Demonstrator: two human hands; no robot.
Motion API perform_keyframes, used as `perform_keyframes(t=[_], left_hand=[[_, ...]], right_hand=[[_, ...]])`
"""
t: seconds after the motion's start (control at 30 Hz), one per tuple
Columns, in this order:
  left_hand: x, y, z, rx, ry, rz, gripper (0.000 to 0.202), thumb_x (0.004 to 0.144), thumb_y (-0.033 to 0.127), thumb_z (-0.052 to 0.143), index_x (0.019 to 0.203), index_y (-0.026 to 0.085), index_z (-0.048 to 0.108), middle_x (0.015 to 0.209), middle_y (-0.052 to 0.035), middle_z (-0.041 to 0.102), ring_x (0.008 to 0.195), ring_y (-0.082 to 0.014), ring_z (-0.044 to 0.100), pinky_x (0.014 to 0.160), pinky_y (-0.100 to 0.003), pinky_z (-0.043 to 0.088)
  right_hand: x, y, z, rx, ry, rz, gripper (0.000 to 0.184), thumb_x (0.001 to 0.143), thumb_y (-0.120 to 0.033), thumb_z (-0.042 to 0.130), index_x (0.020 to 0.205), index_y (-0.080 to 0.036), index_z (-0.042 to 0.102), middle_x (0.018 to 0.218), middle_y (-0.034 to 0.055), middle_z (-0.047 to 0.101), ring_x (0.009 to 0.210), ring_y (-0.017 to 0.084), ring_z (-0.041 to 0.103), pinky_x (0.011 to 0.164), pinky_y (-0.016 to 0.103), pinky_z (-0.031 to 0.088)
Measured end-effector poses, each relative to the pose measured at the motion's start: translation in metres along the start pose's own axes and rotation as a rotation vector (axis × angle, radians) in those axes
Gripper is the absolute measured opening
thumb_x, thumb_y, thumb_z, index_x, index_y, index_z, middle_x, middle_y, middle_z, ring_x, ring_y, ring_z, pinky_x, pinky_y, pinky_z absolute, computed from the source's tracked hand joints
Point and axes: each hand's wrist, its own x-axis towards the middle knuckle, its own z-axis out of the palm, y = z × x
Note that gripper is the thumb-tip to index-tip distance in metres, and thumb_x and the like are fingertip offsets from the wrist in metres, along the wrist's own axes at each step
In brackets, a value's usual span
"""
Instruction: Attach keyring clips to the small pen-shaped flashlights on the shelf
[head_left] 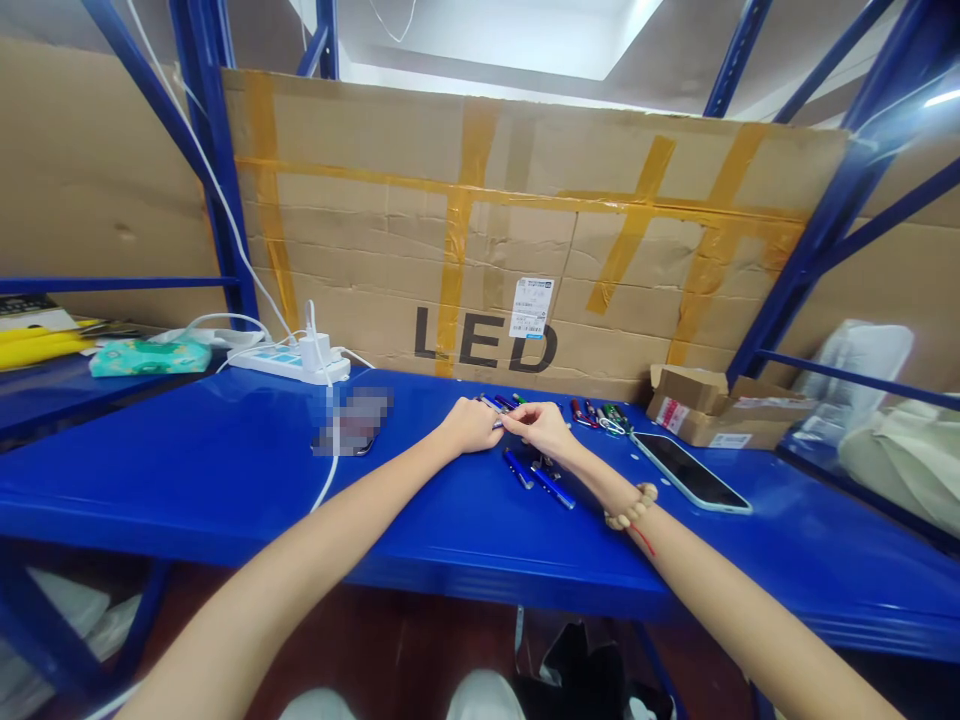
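Observation:
Both hands meet over the middle of a blue shelf top (225,470). My left hand (469,425) is curled closed and my right hand (541,427) pinches at it; between them is a small blue pen-like piece (496,424). Several more blue pens (541,478) lie just in front of my right hand. Other small blue, red and green pens (596,413) lie behind it by the cardboard. A bead bracelet (631,508) circles my right wrist.
A phone (688,471) lies face up at right, beside a small open carton (709,407). A blurred object (352,423) and a white power strip (289,360) with cables sit at left. A taped cardboard sheet marked LED (525,230) stands behind. Blue rack posts (217,180) flank the shelf.

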Motion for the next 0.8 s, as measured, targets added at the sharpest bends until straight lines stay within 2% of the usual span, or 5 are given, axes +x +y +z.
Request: perform_keyframes(t=[0.13,0.27,0.5,0.63,0.8], left_hand=[[0.001,0.001,0.000,-0.003,-0.005,-0.023,0.036,0.080,0.033,0.037,0.089,0.016,0.067,0.089,-0.0125,0.067,0.088,-0.0242,0.060,0.071,-0.031,0.041],[0.001,0.002,-0.002,0.002,-0.004,-0.067,0.037,0.080,0.036,0.038,0.092,0.016,0.067,0.089,-0.0128,0.067,0.088,-0.0237,0.060,0.072,-0.031,0.040],[0.000,0.002,-0.006,0.074,0.025,-0.068,0.042,0.083,0.038,0.032,0.088,0.016,0.067,0.086,-0.0126,0.067,0.084,-0.0236,0.062,0.066,-0.030,0.041],[0.001,0.001,-0.006,0.090,0.008,-0.122,0.044,0.082,0.042,0.032,0.087,0.015,0.067,0.085,-0.0133,0.067,0.083,-0.0234,0.061,0.067,-0.031,0.042],[0.003,-0.002,-0.005,0.029,-0.001,-0.282,0.051,0.084,0.044,0.026,0.085,0.014,0.067,0.086,-0.0136,0.067,0.084,-0.0238,0.061,0.067,-0.031,0.042]], right_hand=[[0.002,0.000,0.003,0.050,0.011,0.088,0.037,0.052,-0.048,0.069,0.056,-0.012,0.064,0.046,-0.0005,0.054,0.039,0.005,0.037,0.037,0.019,0.030],[0.004,0.002,-0.001,0.078,-0.014,0.140,0.038,0.051,-0.049,0.071,0.057,-0.013,0.064,0.043,-0.0021,0.050,0.039,0.005,0.037,0.036,0.019,0.030],[0.002,-0.008,-0.004,0.043,0.004,0.137,0.040,0.062,-0.053,0.062,0.057,-0.013,0.063,0.048,-0.0009,0.053,0.041,0.005,0.040,0.038,0.017,0.033],[0.008,0.001,-0.009,-0.017,0.134,0.110,0.041,0.073,-0.051,0.050,0.070,-0.013,0.066,0.064,0.0034,0.063,0.043,0.007,0.045,0.040,0.018,0.036],[0.014,0.015,-0.030,-0.336,0.480,0.070,0.030,0.076,-0.039,0.048,0.078,-0.017,0.067,0.072,0.0059,0.067,0.060,0.015,0.058,0.054,0.024,0.043]])
